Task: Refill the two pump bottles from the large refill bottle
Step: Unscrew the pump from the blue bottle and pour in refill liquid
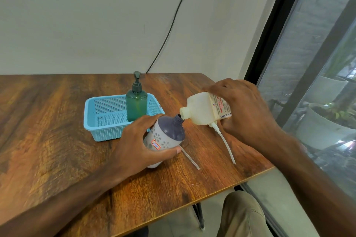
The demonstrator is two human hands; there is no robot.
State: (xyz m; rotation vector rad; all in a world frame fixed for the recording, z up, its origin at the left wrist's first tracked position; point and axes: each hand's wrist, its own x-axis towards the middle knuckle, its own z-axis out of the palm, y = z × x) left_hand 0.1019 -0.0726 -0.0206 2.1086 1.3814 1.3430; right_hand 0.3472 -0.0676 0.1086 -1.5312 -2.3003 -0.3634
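Note:
My left hand (138,144) grips a white flower-patterned bottle (165,136) with a dark purple top, tilted with its open neck pointing up and right. My right hand (244,109) holds the large cream refill bottle (202,109) on its side, its open spout touching the purple bottle's neck. A green pump bottle (136,105) with its pump on stands upright in the blue basket (104,121). Two white pump tubes lie on the table: one tube (190,159) below the purple bottle, another tube (225,142) under my right hand.
The wooden table (57,121) ends at the right near a glass window (317,82). A black cable (173,25) hangs down the wall behind. A person's knee (242,215) shows below the table's front edge.

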